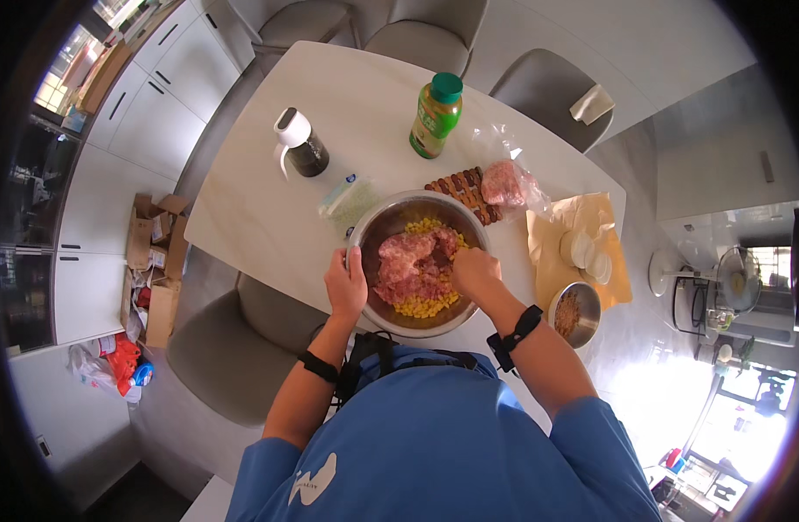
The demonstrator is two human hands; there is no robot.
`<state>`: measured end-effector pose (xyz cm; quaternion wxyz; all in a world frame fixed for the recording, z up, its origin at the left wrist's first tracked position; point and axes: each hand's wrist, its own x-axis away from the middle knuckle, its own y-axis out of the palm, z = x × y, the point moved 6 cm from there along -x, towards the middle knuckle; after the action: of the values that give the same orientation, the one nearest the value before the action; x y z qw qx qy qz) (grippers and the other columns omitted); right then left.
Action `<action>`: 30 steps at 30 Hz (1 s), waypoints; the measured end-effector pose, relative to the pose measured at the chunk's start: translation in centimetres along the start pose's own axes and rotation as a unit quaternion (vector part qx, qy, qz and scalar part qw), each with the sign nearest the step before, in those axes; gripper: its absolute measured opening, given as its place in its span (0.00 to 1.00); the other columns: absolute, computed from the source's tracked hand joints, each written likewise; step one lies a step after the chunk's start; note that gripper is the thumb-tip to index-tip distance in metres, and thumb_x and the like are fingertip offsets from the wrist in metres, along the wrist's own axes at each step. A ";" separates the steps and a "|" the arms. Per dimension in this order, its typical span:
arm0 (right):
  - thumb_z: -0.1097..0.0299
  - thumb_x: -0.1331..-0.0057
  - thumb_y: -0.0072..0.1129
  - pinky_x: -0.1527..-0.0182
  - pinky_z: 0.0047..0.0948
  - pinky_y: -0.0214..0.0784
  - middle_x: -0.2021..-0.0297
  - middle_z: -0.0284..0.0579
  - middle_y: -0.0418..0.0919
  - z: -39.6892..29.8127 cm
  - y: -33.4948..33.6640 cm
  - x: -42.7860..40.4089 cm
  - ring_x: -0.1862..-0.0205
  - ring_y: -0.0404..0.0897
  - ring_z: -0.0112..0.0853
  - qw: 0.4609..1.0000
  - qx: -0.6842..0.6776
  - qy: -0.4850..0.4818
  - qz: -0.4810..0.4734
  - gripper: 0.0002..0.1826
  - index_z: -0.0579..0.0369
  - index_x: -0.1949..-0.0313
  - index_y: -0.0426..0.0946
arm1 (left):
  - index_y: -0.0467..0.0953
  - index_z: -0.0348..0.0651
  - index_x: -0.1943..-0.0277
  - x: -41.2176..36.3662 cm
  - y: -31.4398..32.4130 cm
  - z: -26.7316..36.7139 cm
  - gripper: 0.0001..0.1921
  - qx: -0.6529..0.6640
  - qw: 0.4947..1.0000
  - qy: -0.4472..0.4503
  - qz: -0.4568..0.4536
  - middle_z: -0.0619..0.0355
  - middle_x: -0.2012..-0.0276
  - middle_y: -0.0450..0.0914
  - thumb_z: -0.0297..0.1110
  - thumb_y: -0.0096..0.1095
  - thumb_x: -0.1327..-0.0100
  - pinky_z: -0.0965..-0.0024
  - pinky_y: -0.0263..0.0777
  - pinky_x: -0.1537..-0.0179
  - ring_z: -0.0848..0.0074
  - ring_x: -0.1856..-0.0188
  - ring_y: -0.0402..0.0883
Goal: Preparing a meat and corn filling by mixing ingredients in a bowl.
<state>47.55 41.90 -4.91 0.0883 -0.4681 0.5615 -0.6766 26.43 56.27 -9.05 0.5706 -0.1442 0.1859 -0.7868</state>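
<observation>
A large stainless steel bowl (387, 218) stands at the table's near edge, right before me. Inside it, raw minced meat (406, 258) lies over yellow corn kernels (425, 306). My left hand (347, 284) grips the bowl's left rim, thumb on the top edge. My right hand (476, 274) is inside the right part of the bowl, fingers curled down at the meat and corn. Its fingertips are hidden, so I cannot tell whether it holds a utensil.
Beyond the bowl are a clear packet (350, 202), a white-lidded dark jug (306, 147), a green-capped bottle (436, 116), a wooden trivet (461, 189) and bagged minced meat (507, 183). Right: brown paper (549, 241) with pale round wrappers (577, 249) and a small metal bowl (590, 310) of brown crumbly food.
</observation>
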 end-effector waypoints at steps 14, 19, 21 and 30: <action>0.69 0.39 0.53 0.56 0.48 0.76 0.62 0.58 0.84 1.3 -0.3 0.5 0.57 0.84 0.51 0.999 0.013 -0.005 -0.035 0.12 0.57 0.59 0.82 | 0.75 0.34 0.61 0.0 -0.1 -0.5 0.17 0.004 1.000 0.000 0.008 0.45 0.74 0.78 0.43 0.54 0.28 0.58 0.70 0.67 0.54 0.71 0.78; 0.65 0.33 0.49 0.55 0.51 0.73 0.64 0.59 0.82 3.6 -3.3 3.3 0.59 0.81 0.56 0.990 -0.105 0.011 0.097 0.13 0.46 0.54 0.81 | 0.75 0.33 0.61 0.2 -0.2 -0.7 0.17 0.017 1.000 -0.011 0.012 0.49 0.75 0.76 0.42 0.55 0.28 0.62 0.68 0.68 0.64 0.73 0.75; 0.65 0.31 0.46 0.55 0.52 0.72 0.65 0.58 0.82 3.6 -4.4 3.7 0.60 0.81 0.56 0.981 -0.129 0.020 0.141 0.13 0.43 0.52 0.80 | 0.75 0.33 0.61 0.1 -0.2 -0.7 0.17 0.023 1.000 -0.018 0.004 0.52 0.76 0.75 0.42 0.55 0.28 0.65 0.67 0.68 0.71 0.73 0.73; 0.73 0.35 0.48 0.57 0.48 0.75 0.57 0.54 0.77 2.0 0.5 1.8 0.55 0.81 0.50 0.983 -0.071 -0.051 0.162 0.15 0.51 0.50 0.76 | 0.75 0.32 0.62 0.1 -0.1 -0.6 0.17 0.022 1.000 -0.004 0.011 0.53 0.77 0.74 0.42 0.55 0.27 0.66 0.67 0.69 0.72 0.74 0.72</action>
<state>47.82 39.18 -4.47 0.1917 -0.4100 0.6713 -0.5869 26.08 56.31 -9.52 0.5834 -0.1326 0.1679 -0.7835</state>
